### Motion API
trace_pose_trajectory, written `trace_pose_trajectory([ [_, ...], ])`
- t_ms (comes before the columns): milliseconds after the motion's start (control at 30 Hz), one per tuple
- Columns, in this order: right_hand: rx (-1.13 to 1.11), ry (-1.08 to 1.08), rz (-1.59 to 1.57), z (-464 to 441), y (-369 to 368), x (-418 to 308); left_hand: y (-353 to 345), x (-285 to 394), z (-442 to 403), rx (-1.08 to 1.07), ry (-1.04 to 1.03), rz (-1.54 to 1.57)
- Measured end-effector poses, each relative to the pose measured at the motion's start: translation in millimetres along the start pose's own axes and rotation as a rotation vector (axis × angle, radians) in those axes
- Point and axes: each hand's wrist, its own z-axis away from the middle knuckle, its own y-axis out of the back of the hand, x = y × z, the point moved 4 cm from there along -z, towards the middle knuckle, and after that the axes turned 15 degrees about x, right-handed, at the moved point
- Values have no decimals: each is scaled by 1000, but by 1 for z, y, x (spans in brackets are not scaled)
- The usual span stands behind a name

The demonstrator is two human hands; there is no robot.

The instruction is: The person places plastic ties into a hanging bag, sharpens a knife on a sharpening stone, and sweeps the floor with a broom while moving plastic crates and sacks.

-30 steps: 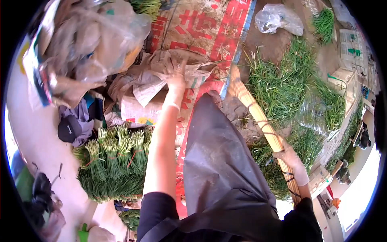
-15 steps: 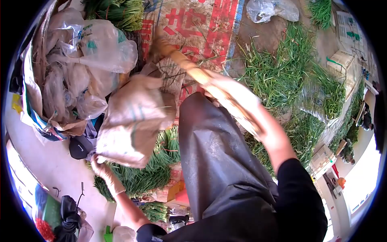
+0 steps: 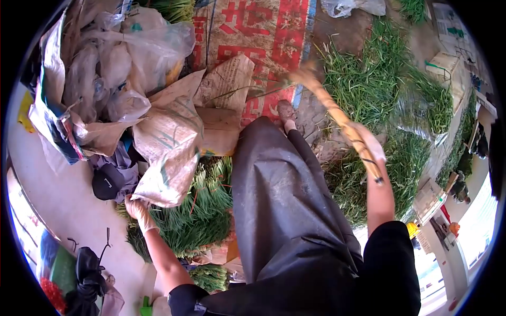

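Note:
My left hand [image 3: 138, 207], in a pale glove, is closed on the lower corner of a beige woven sack [image 3: 169, 134], which hangs folded in front of it. Bundled long-leaved greens [image 3: 192, 216] lie just below and beside the sack. On the other side, my gloved right hand [image 3: 366, 140] is wrapped around the banded yellow handle of a short broom [image 3: 337, 111]. The broom's far end is blurred and points up and left, over the floor at the edge of a red-lettered sheet [image 3: 258, 47].
Loose greens [image 3: 369, 84] are heaped to the right. A big bag of clear plastic bags [image 3: 126, 63] stands at upper left, with a dark cap [image 3: 108, 181] below it. Pale crates [image 3: 448, 68] line the right side. A dark apron [image 3: 284, 195] covers my legs.
My right hand has swung the broom right, away from the sack and sheet. The sack has dropped and folded differently, with my left hand still on its corner. My shoe now shows.

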Motion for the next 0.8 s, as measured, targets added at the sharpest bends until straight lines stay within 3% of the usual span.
trace_pose_trajectory([
  [33, 140, 34, 71, 10, 30, 10, -16, 30, 30, -53, 370, 377],
  [67, 178, -3, -39, 32, 41, 11, -26, 29, 27, -160, 189, -12],
  [133, 242, -39, 88, 19, 83, 36, -55, 32, 33, -337, -126, -441],
  [200, 342, -87, 430, 12, 100, 51, -81, 64, 65, -417, -419, -1002],
  [267, 341, -59, 463, 48, 67, 30, -86, 125, 125, -260, -920, -799],
  [333, 266, 69, 366, 55, 41, 14, -110, 180, 169, -203, -1004, -620],
  [400, 90, 68, 270, 39, -3, -20, -145, 228, 221, -401, -1123, -258],
  [467, -46, 123, 199, -4, -55, -54, -209, 242, 260, -756, -1162, -71],
  [533, -147, 226, 209, -59, -115, -91, -291, 256, 285, -856, -1171, 93],
  [600, -354, 264, 169, -117, -168, -117, -377, 266, 291, -778, -1262, 210],
  [667, -407, 290, 89, -182, -209, -122, -466, 262, 270, -544, -1371, 4],
  [700, -409, 275, 79, -198, -220, -119, -498, 252, 255, -556, -1374, -12],
  [800, -328, 213, 139, -241, -222, -107, -562, 210, 206, -748, -1102, -119],
])
